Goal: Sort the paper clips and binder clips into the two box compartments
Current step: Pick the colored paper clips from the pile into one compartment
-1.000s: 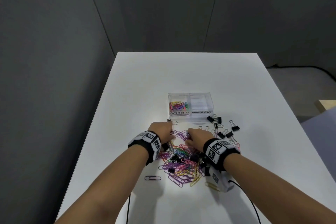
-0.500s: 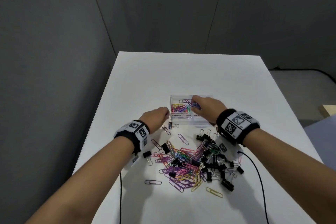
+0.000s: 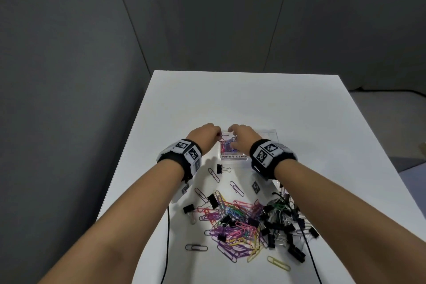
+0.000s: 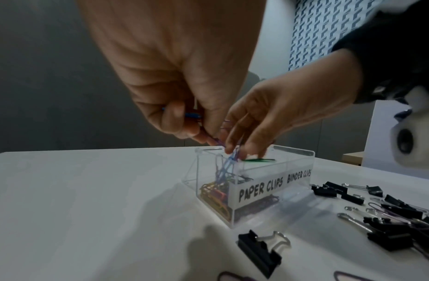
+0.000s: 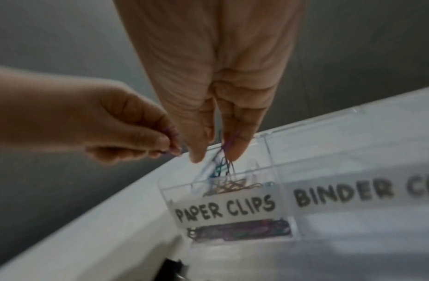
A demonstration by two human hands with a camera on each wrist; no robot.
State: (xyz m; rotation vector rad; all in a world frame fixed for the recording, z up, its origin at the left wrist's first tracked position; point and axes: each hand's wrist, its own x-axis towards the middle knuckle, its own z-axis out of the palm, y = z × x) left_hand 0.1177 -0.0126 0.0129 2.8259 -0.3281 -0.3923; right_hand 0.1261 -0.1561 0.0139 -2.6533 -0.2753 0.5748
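Here, a small bunch of coloured paper clips is pinched by the right hand above the box compartment labelled PAPER CLIPS. More clips are pinched in the curled left hand just beside it. A mixed heap of paper clips and black binder clips is left on the white worktop, nearer the person.

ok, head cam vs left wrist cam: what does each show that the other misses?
Only the head view: the mixed pile of coloured paper clips and black binder clips on the white table, and both wristbands.

Only the left wrist view: the BINDER CLIPS label, and the blue paper clip pinched in the left hand.

Both: the right hand holding paper clips over the PAPER CLIPS compartment of the clear box.
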